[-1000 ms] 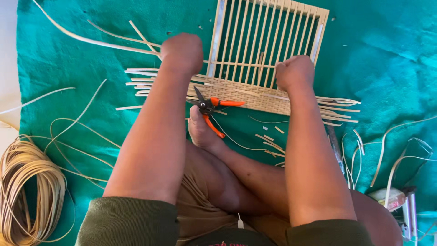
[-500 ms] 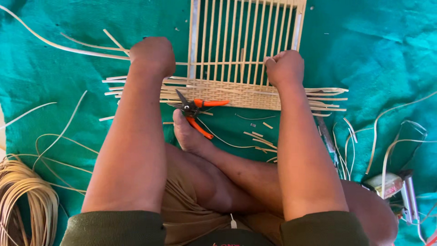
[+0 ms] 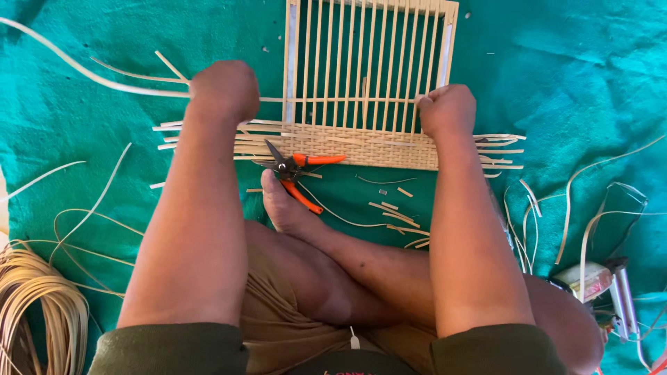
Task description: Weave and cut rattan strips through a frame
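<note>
Hands work at either side of a wooden frame that lies flat on a teal cloth. The frame carries a row of upright cane slats, and a woven band of flat cane fills its near end. The left hand is curled into a fist just beside the frame's left rail, closed on a thin cane strip that runs crosswise through the slats above the woven band. The right hand is likewise fisted at the frame's right rail, at the other end of that strip; whether its fingers actually pinch the strip cannot be told from above. Loose ends of the woven strips stick out past both sides of the frame.

Orange-handled snips lie on the cloth just in front of the woven band, blades toward the left hand, beside the person's bare foot. Short cane offcuts are scattered near the foot. A coil of round cane sits at the lower left, well apart from the frame, and long loose strips trail across the cloth on both sides.
</note>
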